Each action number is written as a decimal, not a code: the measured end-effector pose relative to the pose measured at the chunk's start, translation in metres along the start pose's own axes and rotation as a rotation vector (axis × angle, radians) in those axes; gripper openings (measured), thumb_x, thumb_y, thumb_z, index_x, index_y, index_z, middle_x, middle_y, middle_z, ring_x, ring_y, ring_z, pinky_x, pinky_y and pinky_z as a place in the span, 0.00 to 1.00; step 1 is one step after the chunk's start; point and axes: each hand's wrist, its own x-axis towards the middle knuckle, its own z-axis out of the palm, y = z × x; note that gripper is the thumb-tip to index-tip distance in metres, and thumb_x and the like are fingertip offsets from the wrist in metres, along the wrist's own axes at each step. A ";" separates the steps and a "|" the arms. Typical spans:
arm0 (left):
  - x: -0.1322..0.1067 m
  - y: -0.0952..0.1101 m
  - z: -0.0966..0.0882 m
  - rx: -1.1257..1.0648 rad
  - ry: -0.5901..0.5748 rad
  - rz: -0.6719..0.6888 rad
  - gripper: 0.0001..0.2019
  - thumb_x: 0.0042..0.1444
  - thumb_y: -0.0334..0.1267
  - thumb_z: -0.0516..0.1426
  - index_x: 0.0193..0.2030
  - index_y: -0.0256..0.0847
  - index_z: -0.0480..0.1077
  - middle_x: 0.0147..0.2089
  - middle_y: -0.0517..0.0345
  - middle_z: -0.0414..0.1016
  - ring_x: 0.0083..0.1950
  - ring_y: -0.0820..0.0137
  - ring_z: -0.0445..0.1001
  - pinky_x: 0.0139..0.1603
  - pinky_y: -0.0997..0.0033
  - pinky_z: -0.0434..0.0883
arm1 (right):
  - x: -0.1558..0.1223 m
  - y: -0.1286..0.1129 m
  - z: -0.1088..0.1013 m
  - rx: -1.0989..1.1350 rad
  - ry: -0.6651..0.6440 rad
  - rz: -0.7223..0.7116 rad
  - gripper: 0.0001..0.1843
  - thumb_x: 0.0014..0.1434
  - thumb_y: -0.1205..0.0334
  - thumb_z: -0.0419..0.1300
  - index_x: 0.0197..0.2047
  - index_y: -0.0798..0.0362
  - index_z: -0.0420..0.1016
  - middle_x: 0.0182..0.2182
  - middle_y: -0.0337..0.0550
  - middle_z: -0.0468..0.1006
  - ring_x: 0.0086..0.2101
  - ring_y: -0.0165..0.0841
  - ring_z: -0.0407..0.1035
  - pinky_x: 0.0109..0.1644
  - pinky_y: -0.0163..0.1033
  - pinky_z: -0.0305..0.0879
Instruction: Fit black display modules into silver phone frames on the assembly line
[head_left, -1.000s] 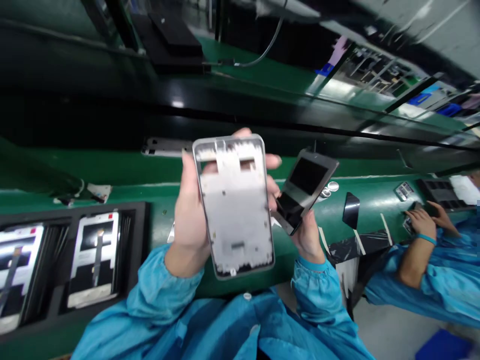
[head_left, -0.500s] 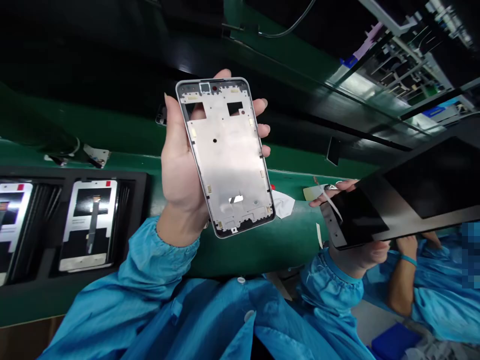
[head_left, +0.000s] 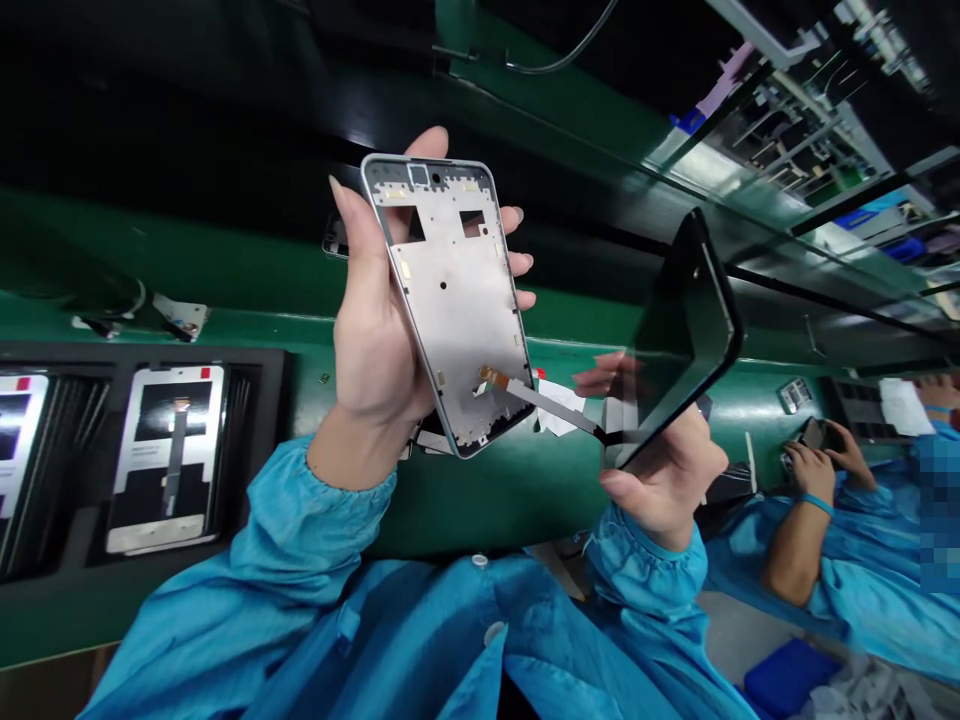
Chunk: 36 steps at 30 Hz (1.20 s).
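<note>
My left hand [head_left: 375, 320] is closed round a silver phone frame [head_left: 465, 310], its thumb on the left edge and fingertips showing past the right. The frame's metal inner face, with two square cut-outs, is turned toward me. In my right hand [head_left: 664, 470] a dark phone screen [head_left: 675, 345] is gripped near its lower end and stands steeply tilted. From the screen a flat ribbon cable [head_left: 551, 405] reaches left. Its copper-coloured connector end overlaps the slot near the bottom of the frame; whether it touches or passes in cannot be told.
At left, a black tray [head_left: 274, 400] holds several phone screens [head_left: 169, 455] on edge. White paper [head_left: 560, 408] lies on the green bench [head_left: 480, 510] behind the cable. A co-worker's hands [head_left: 817, 460] hold a dark device at right. A blue bag [head_left: 791, 675] sits lower right.
My right hand has brought the screen leftward and turned it from nearly flat to steep, so its ribbon cable now extends over the frame's lower end. The frame has tilted slightly in my left hand.
</note>
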 end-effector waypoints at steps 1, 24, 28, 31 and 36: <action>0.001 0.001 0.000 0.002 -0.001 0.004 0.35 0.83 0.60 0.35 0.83 0.42 0.56 0.51 0.45 0.85 0.42 0.61 0.87 0.39 0.61 0.88 | -0.001 0.001 -0.002 -0.018 -0.006 -0.008 0.39 0.66 0.38 0.72 0.74 0.44 0.78 0.61 0.56 0.79 0.50 0.56 0.83 0.52 0.70 0.85; -0.002 0.015 0.003 0.040 -0.111 -0.182 0.40 0.80 0.61 0.23 0.89 0.48 0.45 0.54 0.50 0.82 0.47 0.64 0.85 0.45 0.63 0.86 | 0.019 -0.035 0.003 0.026 -0.022 0.251 0.40 0.69 0.25 0.62 0.76 0.33 0.73 0.68 0.52 0.80 0.49 0.54 0.85 0.49 0.62 0.86; -0.003 0.015 0.007 0.022 -0.065 -0.144 0.40 0.81 0.61 0.25 0.90 0.45 0.45 0.50 0.51 0.84 0.45 0.64 0.86 0.42 0.67 0.85 | 0.024 -0.039 0.006 0.066 -0.017 0.225 0.41 0.69 0.26 0.64 0.75 0.39 0.76 0.60 0.54 0.83 0.45 0.52 0.84 0.49 0.66 0.87; -0.001 0.015 0.004 0.031 -0.073 -0.144 0.41 0.80 0.61 0.23 0.90 0.47 0.47 0.50 0.54 0.85 0.54 0.56 0.89 0.45 0.61 0.87 | 0.024 -0.034 0.004 0.048 -0.057 0.151 0.45 0.67 0.28 0.67 0.76 0.45 0.76 0.57 0.56 0.83 0.48 0.54 0.84 0.50 0.68 0.88; 0.001 0.012 -0.009 0.048 -0.094 -0.073 0.32 0.84 0.61 0.38 0.81 0.49 0.62 0.54 0.52 0.86 0.54 0.54 0.90 0.52 0.50 0.89 | 0.013 -0.014 -0.002 0.003 -0.156 -0.010 0.44 0.67 0.36 0.73 0.80 0.42 0.72 0.61 0.56 0.78 0.55 0.56 0.82 0.54 0.68 0.88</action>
